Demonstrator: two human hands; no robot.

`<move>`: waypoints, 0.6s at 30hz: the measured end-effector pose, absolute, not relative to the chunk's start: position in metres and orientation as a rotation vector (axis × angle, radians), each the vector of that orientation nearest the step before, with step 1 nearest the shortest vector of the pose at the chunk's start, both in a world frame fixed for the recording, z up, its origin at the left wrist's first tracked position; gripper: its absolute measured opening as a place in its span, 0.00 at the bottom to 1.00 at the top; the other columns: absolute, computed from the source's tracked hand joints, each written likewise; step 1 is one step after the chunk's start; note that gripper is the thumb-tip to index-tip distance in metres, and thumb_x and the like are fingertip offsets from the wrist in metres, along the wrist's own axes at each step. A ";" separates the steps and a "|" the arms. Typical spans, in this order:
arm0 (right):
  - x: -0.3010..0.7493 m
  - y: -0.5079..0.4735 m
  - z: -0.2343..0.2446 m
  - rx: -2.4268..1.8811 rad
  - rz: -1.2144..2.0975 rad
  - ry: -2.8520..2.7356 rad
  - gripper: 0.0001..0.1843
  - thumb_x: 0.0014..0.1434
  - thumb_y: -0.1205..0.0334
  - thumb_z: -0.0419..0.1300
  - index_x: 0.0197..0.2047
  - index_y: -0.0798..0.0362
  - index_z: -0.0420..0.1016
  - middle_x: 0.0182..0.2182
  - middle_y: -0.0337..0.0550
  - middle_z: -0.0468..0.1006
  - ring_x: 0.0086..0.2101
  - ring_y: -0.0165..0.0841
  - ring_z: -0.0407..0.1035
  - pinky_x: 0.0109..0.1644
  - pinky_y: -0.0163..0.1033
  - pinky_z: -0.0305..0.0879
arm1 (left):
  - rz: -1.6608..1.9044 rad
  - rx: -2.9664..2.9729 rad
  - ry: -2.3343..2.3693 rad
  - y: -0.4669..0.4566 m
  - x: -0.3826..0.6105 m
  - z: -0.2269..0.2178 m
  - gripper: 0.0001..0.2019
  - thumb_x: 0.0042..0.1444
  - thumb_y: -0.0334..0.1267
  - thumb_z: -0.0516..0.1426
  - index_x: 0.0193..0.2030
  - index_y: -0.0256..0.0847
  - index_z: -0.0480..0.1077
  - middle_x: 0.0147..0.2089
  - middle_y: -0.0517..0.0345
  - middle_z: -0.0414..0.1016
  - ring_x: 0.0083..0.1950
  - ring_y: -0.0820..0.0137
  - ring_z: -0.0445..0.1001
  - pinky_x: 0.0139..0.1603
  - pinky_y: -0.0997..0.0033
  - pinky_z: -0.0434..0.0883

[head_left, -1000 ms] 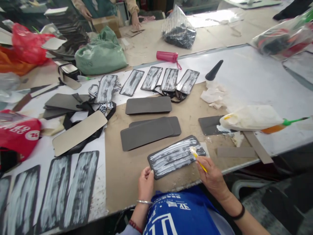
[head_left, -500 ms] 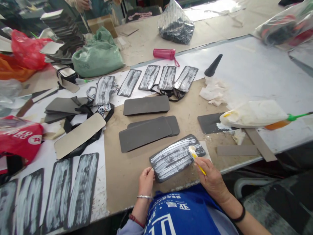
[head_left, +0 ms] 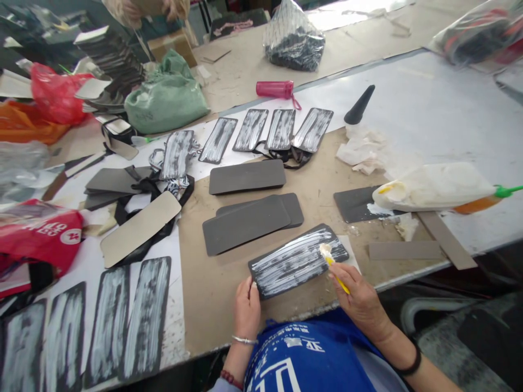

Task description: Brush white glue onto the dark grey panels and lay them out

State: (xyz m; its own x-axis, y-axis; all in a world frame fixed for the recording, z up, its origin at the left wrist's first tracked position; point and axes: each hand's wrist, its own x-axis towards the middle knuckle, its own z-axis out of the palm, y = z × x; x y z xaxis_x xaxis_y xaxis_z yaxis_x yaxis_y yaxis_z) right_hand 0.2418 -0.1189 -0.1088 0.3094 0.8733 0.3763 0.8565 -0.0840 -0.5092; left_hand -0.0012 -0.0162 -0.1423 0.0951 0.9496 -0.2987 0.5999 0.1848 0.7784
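Observation:
A dark rounded panel (head_left: 296, 261) streaked with white paste lies tilted at the table's front edge. My left hand (head_left: 247, 305) pinches its lower left corner. In my right hand (head_left: 359, 299) is a yellow-handled brush (head_left: 342, 283), its paste-covered head over the panel's right end. Behind the panel, plain grey panels (head_left: 247, 226) overlap one another, and another grey panel (head_left: 247, 177) lies beyond them. To the right, a white bottle (head_left: 439, 188) with a green nozzle rests on its side, partly on a dark panel (head_left: 353, 204) smeared with white.
Several streaked panels (head_left: 145, 318) lie at the front left, more (head_left: 249, 130) along the back. A pink bottle (head_left: 274, 89), black cone (head_left: 359, 106) and crumpled tissue (head_left: 363, 149) stand or lie beyond. Bags (head_left: 167, 100) and stacked panels crowd the left. Another person's hands (head_left: 131, 12) show at the top.
The brush in my right hand has shifted slightly right along the panel. My left hand stays at the panel's left corner, and the panel's left end has turned slightly. The view has shifted a little.

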 end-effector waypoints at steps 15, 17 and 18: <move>0.238 -0.119 -0.105 -1.902 0.024 -1.567 0.11 0.64 0.66 0.51 0.47 0.52 0.71 0.39 0.49 0.74 0.39 0.36 0.72 0.44 0.40 0.72 | 0.401 1.238 1.498 -0.005 0.010 -0.122 0.21 0.48 0.57 0.53 0.32 0.39 0.71 0.23 0.59 0.70 0.24 0.71 0.66 0.25 0.72 0.65; 0.238 -0.120 -0.103 -1.897 0.048 -1.537 0.11 0.64 0.65 0.51 0.47 0.52 0.70 0.40 0.49 0.74 0.40 0.36 0.71 0.44 0.40 0.72 | 0.413 1.097 1.487 0.000 0.011 -0.124 0.24 0.41 0.59 0.56 0.32 0.37 0.72 0.21 0.61 0.69 0.20 0.74 0.62 0.21 0.73 0.62; 0.239 -0.119 -0.101 -1.894 0.058 -1.511 0.11 0.64 0.65 0.51 0.48 0.52 0.70 0.40 0.49 0.74 0.40 0.36 0.71 0.45 0.40 0.71 | 0.421 1.056 1.488 0.001 0.011 -0.125 0.25 0.39 0.59 0.57 0.32 0.36 0.72 0.21 0.61 0.70 0.19 0.75 0.61 0.20 0.73 0.62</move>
